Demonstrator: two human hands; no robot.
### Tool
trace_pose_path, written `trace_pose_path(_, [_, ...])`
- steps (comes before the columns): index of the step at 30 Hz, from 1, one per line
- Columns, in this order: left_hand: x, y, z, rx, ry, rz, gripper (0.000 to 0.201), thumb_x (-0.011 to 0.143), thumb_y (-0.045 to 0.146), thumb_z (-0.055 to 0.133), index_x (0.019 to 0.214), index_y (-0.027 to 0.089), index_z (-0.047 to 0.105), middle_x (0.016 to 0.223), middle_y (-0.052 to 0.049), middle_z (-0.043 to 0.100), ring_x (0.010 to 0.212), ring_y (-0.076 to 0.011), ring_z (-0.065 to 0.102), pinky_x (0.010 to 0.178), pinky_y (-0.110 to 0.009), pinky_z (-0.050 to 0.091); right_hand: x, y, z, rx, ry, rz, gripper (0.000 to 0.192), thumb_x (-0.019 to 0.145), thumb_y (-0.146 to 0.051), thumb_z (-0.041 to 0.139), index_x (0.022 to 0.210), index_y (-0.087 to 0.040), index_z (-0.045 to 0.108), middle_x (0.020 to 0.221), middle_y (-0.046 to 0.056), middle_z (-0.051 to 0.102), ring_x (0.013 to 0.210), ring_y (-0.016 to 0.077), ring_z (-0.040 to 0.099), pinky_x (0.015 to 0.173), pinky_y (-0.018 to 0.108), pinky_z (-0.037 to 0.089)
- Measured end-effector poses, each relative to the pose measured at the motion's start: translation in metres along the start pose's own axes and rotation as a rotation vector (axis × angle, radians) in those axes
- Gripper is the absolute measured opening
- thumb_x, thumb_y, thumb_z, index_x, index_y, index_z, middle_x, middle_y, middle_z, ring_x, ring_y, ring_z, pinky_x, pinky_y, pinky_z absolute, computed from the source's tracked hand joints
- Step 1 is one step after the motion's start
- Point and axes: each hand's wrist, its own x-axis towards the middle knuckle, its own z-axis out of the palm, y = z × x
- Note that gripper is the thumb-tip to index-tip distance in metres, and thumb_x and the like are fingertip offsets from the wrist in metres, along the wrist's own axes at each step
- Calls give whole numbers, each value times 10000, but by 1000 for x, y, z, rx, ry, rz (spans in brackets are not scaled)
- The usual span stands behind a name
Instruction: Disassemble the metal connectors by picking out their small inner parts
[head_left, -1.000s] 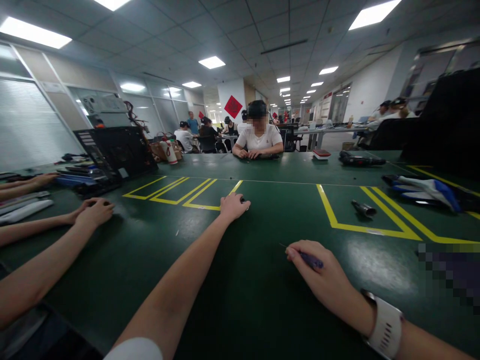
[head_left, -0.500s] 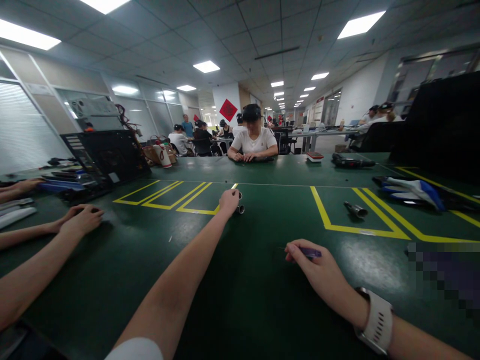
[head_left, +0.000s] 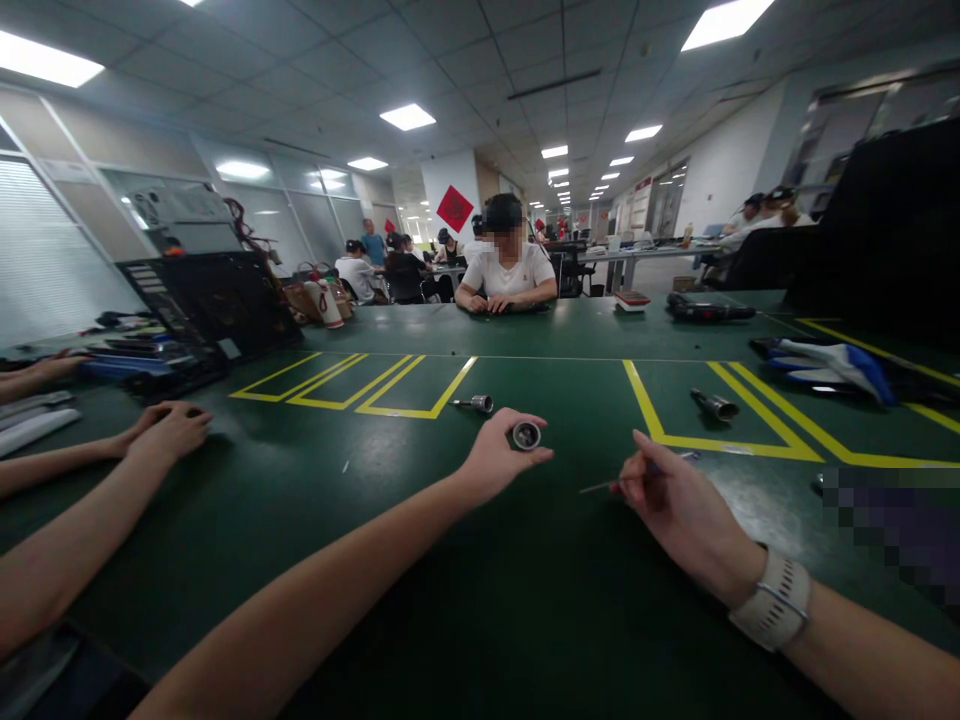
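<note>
— What sort of place am I looking into from here?

— A large open-plan workroom, part office and part assembly hall, I'd say. A long dark green matted worktable (head_left: 420, 330) runs ahead of me, marked out with yellow taped rectangular bays (head_left: 352, 385).

— What else tells you that?

— The white grid ceiling with flat square light panels (head_left: 407, 116), glass partition walls on the left (head_left: 262, 205), and further rows of desks with seated people in black caps (head_left: 506, 265) behind. An opened black computer case with loose wiring (head_left: 214, 300) stands on the table (the hobby-bench look, multiplied), and a black power screwdriver (head_left: 705, 310) lies farther off.
</note>
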Motion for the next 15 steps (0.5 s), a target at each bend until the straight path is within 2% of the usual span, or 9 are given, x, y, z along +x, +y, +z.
trace_pose_path(3, [-11, 2, 8, 82, -144, 89, 281, 625, 307, 750, 812, 169, 592, 898, -33, 544, 838, -162, 515, 745, -291, 432, -4, 0, 4, 40, -47, -24, 270, 748, -383, 643, 570, -184, 609, 510, -25, 541, 523, 103, 476, 684, 280, 447])
trace_pose_path(7, [-14, 0, 16, 95, -268, 174, 273, 666, 327, 715, 799, 163, 543, 892, -29, 548, 839, -153, 504, 735, -276, 416, -12, 1, 9, -78, -123, -150, 124, 709, -297, 667, 706, -178, 634, 584, -16, 570, 560, 115, 502, 618, 267, 429])
trace_pose_path(11, [-18, 1, 20, 53, -361, 109, 263, 705, 343, 673, 818, 156, 526, 807, 2, 561, 717, -113, 509, 633, -237, 399, -21, 4, 11, -395, -184, -277, 124, 759, -293, 593, 695, -187, 597, 633, 1, 589, 629, 151, 547, 637, 301, 432])
trace_pose_path(15, [-19, 3, 21, 111, -358, 117, 219, 717, 330, 660, 749, 152, 536, 721, 22, 544, 664, -101, 499, 599, -219, 386, -30, 8, 12, -847, -204, -484, 144, 800, -302, 528, 714, -203, 589, 676, 14, 603, 653, 173, 563, 612, 311, 431])
